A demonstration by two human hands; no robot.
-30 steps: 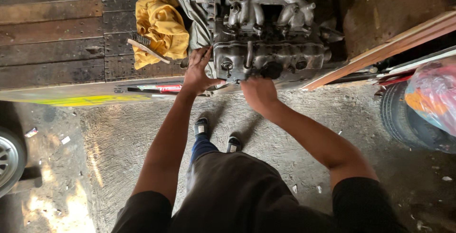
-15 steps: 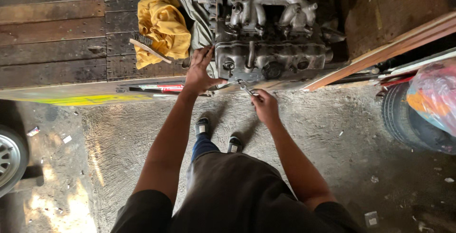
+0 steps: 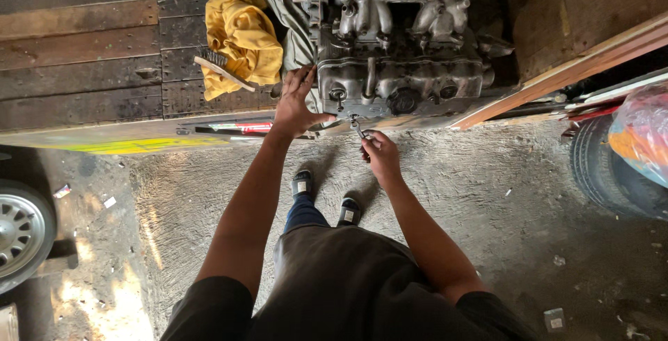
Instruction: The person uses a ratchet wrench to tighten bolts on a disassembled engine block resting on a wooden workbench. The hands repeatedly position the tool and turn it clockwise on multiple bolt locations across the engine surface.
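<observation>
At the bottom of the frame the person's dark shirt fills the lower centre and hides most of the legs; only blue trouser legs and two dark shoes [image 3: 325,198] show on the rough concrete floor [image 3: 487,195] between the forearms. Right of centre the right hand [image 3: 381,159] is closed around the lower end of a small metal wrench [image 3: 358,129]; the fingers cover most of its handle, so its exact type is hard to make out. Its long axis runs on a slight diagonal from the hand up and to the left, and its working end points at the front lower edge of the engine [image 3: 396,62], where it seems to meet a fastener too small to see clearly. Just left of it the left hand [image 3: 296,104] lies spread and flat, fingers pointing up the frame, pressed against the left front corner of the engine and grasping nothing. The grey, grimy engine sits in the upper centre on a dark wooden platform [image 3: 83,56], its top cut off by the frame edge. A crumpled yellow cloth [image 3: 240,35] lies beside it to the left with a pale stick-like tool [image 3: 223,73] across it. A car wheel [image 3: 21,233] is cut off at the lower left, a tyre [image 3: 605,174] at the right.
</observation>
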